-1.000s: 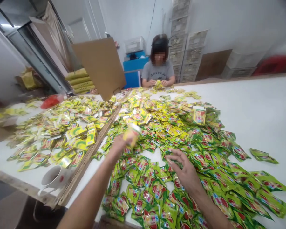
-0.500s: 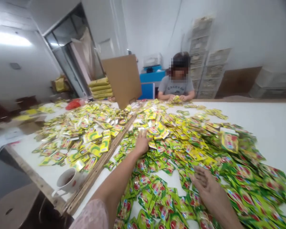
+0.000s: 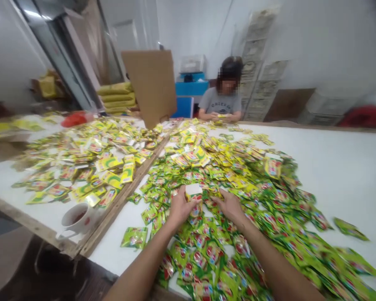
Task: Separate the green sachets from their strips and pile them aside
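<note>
A wide heap of green and yellow sachets [image 3: 238, 188] covers the white table [image 3: 347, 167] in front of me. My left hand [image 3: 179, 207] is closed on a small sachet [image 3: 193, 190] whose white back faces me, held just above the heap. My right hand [image 3: 230, 205] rests on the sachets right beside it, fingers curled down onto the packets; what it holds, if anything, is hidden. The two hands are nearly touching.
A second table on the left carries more yellow sachets [image 3: 87, 163]. A white cup of dark drink [image 3: 78, 217] stands near its wooden edge. A cardboard sheet [image 3: 150, 85] stands upright between the tables. Another person [image 3: 224, 98] sits at the far end handling sachets.
My left hand has come back from the far part of the heap toward me, now holding a sachet. My right hand has moved left to meet it.
</note>
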`<state>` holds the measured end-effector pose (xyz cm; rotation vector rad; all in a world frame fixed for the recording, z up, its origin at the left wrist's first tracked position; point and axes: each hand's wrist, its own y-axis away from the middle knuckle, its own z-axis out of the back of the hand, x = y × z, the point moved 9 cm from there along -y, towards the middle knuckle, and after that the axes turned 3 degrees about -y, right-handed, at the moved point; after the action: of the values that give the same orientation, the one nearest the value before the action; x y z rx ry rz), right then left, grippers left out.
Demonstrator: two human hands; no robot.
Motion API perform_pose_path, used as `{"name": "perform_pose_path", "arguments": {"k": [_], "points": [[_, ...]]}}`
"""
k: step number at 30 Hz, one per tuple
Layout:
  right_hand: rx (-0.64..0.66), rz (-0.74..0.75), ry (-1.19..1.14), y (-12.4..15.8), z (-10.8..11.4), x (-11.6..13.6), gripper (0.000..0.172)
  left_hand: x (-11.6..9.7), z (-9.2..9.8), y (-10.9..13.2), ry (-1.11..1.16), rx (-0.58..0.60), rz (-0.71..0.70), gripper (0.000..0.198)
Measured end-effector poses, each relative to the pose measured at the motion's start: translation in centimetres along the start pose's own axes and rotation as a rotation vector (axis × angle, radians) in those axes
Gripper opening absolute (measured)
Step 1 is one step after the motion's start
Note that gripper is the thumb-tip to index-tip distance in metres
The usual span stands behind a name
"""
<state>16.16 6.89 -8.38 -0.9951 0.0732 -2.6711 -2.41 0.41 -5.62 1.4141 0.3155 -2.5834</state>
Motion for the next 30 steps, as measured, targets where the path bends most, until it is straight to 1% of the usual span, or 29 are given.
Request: {"name": "perform_pose_path", "arguments": {"k": [2, 3, 5, 7, 10, 12, 14, 17, 18, 20, 22, 24, 26, 28, 30], "points": [[-0.092, -0.091, -0.137, 1.6, 1.6, -1.2, 0.027, 1.4, -2.0, 1.4, 0.076, 0.082, 0.048, 0.050], [-0.140, -0.138, -0.202, 2.4, 2.5, -1.9, 0.029, 1.7, -3.1, 1.9, 0.120, 0.120, 0.057, 0.051], [-0.204, -0.230, -0.341, 3.9, 3.7, -3.5, 0.034, 1.8, -4.6, 2.6, 0.211, 0.175, 0.047, 0.052], [-0.218, -0.294, -0.507, 5.3, 4.1, -4.6, 0.038, 1.2, -5.3, 2.7, 0.291, 0.212, 0.010, 0.050], [-0.192, -0.356, -0.727, 6.9, 4.2, -5.5, 0.048, 0.5, -5.2, 2.6, 0.370, 0.271, -0.044, 0.046], [-0.155, -0.372, -0.787, 7.7, 4.3, -5.5, 0.054, 0.5, -4.9, 2.6, 0.385, 0.297, -0.050, 0.045], [-0.101, -0.357, -0.768, 8.2, 4.4, -5.1, 0.057, 0.7, -4.7, 2.5, 0.394, 0.299, -0.034, 0.048], [-0.008, -0.351, -0.666, 8.7, 4.3, -4.5, 0.052, 0.5, -4.7, 2.7, 0.421, 0.329, -0.025, 0.048], [0.001, -0.365, -0.627, 8.8, 4.2, -4.4, 0.049, 0.3, -4.8, 2.8, 0.417, 0.341, -0.028, 0.047], [-0.031, -0.410, -0.559, 8.7, 4.3, -4.6, 0.047, -0.1, -4.8, 2.9, 0.367, 0.355, -0.037, 0.043], [-0.093, -0.428, -0.589, 8.4, 4.4, -4.5, 0.046, -0.2, -4.4, 2.8, 0.282, 0.331, -0.040, 0.041], [-0.150, -0.411, -0.736, 7.9, 4.5, -4.2, 0.045, 0.0, -4.1, 2.7, 0.214, 0.315, -0.032, 0.042], [-0.187, -0.383, -0.920, 7.5, 4.5, -3.7, 0.045, 0.3, -4.2, 2.7, 0.210, 0.336, -0.016, 0.044], [-0.192, -0.362, -1.041, 7.2, 4.2, -3.2, 0.046, 0.2, -4.7, 2.9, 0.264, 0.400, -0.005, 0.044], [-0.155, -0.345, -1.080, 7.0, 3.6, -2.7, 0.044, -0.1, -5.2, 3.2, 0.343, 0.461, 0.013, 0.044]]}}
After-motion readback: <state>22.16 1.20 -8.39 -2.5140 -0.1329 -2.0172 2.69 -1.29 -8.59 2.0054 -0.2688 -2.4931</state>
